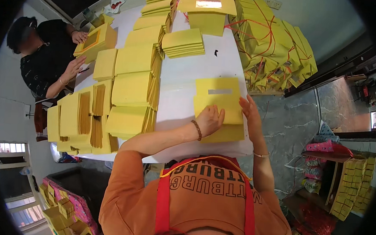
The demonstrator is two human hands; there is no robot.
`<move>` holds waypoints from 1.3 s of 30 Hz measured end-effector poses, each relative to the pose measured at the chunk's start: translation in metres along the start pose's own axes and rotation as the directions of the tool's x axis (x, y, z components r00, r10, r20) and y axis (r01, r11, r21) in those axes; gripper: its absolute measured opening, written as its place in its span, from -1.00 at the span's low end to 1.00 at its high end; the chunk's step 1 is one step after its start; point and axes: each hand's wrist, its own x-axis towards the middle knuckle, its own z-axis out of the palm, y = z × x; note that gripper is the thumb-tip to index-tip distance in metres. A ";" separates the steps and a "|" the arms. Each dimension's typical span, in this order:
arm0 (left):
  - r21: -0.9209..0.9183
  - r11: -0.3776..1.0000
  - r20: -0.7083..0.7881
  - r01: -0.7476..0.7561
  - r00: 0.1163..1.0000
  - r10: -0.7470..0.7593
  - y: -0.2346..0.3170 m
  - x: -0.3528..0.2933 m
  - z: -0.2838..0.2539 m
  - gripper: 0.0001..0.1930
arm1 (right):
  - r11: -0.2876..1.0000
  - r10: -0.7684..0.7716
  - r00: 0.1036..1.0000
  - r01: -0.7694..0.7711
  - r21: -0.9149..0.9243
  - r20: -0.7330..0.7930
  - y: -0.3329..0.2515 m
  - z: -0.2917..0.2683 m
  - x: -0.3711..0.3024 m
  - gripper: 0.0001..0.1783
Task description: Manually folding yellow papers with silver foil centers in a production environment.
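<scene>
On the white table in front of me lies a yellow paper piece (pixel 203 102), partly folded, with a silver rectangle (pixel 220 92) on its upper part. Over its middle is my left hand (pixel 211 120), fingers curled and pressed together against the paper. Whether anything is inside those fingers is hidden. Along the right edge of the paper stands my right hand (pixel 251 111), open, its fingers stretched out and upright. A lower yellow flap (pixel 227 133) shows below my left hand.
Stacks of folded yellow paper (pixel 132 89) run along the table (pixel 177 80) to my left. Across on the left, a person (pixel 46 57) handles a yellow block (pixel 100 40). Yellow bundles tied with red string (pixel 260 32) are piled beyond the table's right edge.
</scene>
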 end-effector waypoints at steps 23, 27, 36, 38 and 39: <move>-0.101 0.953 -0.155 0.285 0.942 -0.298 -0.292 0.071 0.056 -0.52 | 0.978 0.117 0.989 -0.131 -0.161 -0.091 0.057 -0.008 -0.016 -0.36; -0.102 0.920 0.154 0.379 0.920 -0.361 -0.282 0.074 0.051 -0.53 | 0.987 0.115 0.990 -0.123 -0.107 -0.078 0.058 -0.008 -0.013 -0.37; -0.121 0.846 0.100 0.519 0.854 -0.510 -0.257 0.063 0.086 -0.34 | 0.988 0.114 0.990 -0.122 -0.092 -0.087 0.062 -0.010 -0.017 -0.38; -0.120 0.847 0.114 0.518 0.854 -0.507 -0.256 0.067 0.084 -0.34 | 0.991 0.105 0.991 -0.111 -0.073 -0.081 0.061 -0.010 -0.017 -0.38; -0.123 0.848 0.145 0.516 0.854 -0.499 -0.256 0.066 0.082 -0.34 | 0.992 0.113 0.990 -0.117 -0.050 -0.080 0.060 -0.009 -0.017 -0.39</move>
